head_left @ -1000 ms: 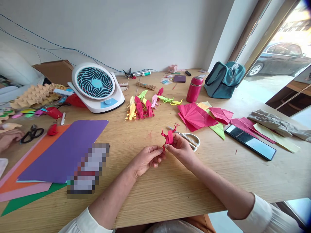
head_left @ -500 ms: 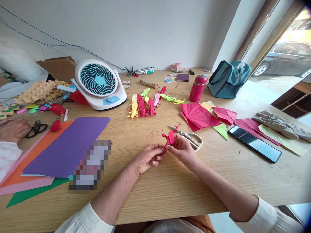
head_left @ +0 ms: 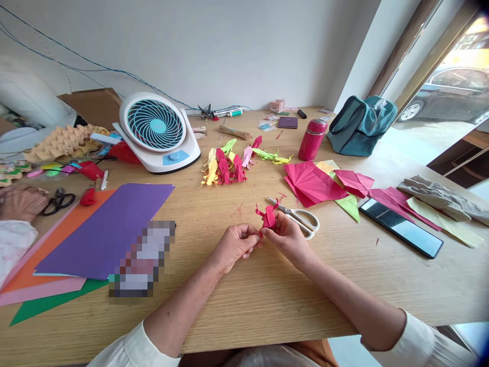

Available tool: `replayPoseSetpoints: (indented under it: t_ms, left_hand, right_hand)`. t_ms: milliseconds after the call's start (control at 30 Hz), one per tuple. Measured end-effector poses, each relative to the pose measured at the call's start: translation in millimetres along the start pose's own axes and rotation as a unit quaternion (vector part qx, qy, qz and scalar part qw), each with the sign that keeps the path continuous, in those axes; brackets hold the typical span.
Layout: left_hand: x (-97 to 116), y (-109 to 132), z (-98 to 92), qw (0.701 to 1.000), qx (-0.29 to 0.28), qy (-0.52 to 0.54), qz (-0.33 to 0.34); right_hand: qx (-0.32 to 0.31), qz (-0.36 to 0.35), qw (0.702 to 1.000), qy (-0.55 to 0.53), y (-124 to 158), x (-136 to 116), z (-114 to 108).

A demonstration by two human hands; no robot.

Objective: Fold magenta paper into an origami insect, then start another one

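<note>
A red origami figure (head_left: 268,218) with thin, bent legs is held above the table. My right hand (head_left: 289,235) is closed around its side, thumb toward me. With thumb and fingertips, my left hand (head_left: 240,245) pinches the figure's lower leg; the fingers partly hide that leg. White-handled scissors (head_left: 303,219) lie just behind and to the right of my right hand, blades pointing left. Farther back stands a cluster of finished-looking folded paper figures (head_left: 225,165) in red, yellow, green and pink.
Red paper sheets (head_left: 311,183), a phone (head_left: 401,228) and a red flask (head_left: 312,140) are on the right, with a teal bag (head_left: 362,125) behind. To the left are a fan (head_left: 156,127), purple paper (head_left: 103,234), black scissors (head_left: 58,202) and another person's hand (head_left: 23,203).
My left hand has shifted slightly and its fingers have curled more tightly at the figure's leg. The right hand keeps its hold, and the view has moved very little.
</note>
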State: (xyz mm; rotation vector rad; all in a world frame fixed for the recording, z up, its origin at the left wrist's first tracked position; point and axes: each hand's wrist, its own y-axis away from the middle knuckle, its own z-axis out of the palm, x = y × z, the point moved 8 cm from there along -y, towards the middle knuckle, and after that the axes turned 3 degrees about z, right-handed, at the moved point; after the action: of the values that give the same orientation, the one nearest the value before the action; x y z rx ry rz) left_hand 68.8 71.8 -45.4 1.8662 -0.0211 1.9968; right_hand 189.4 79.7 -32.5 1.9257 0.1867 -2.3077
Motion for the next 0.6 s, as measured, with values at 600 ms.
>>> replayPoseSetpoints:
  t_ms: [600]
  left_hand:
    - [-2.5,-1.9,-3.5,0.994,0.025,-0.09,0.051]
  right_hand:
    - [0.032,-0.015,0.998,0.048,0.6,6.5,-4.9]
